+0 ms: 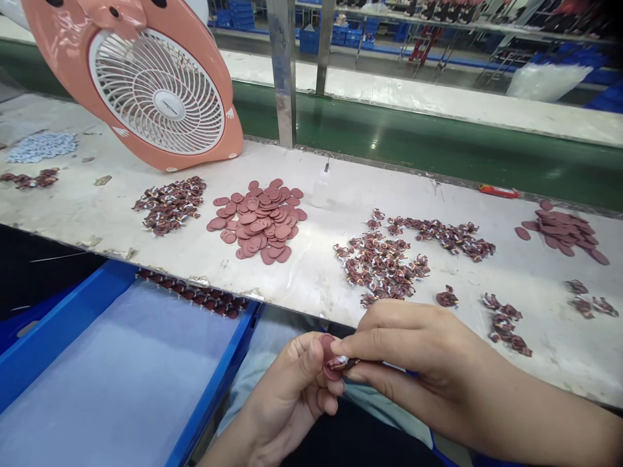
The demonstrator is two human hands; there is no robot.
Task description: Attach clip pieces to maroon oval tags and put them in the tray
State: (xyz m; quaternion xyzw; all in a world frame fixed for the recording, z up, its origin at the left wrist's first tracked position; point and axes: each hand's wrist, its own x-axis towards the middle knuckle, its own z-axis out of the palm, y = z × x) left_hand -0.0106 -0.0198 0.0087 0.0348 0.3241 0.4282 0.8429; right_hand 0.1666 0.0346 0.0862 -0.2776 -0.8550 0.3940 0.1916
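Note:
Between the thumb and fingers of my left hand (302, 389) is a reddish-brown oval disc (328, 347). My right hand (413, 357) pinches a small dark brown figurine (341, 363) with a whitish patch, pressed up against the disc's face. Both hands meet just in front of the table edge. Beyond them lies a heap of similar brown figurines (379, 266). One figurine on a disc (446, 297) stands near my right knuckles. A pile of loose oval discs (263, 220) spreads farther left.
An orange fan (165, 97) with a white grille stands at the back left. A blue crate (121, 370) at lower left holds a row of brown pieces along its far side. More discs (564, 230) lie at right, near a red tool (499, 191). A small clear bottle (322, 185) stands mid-table.

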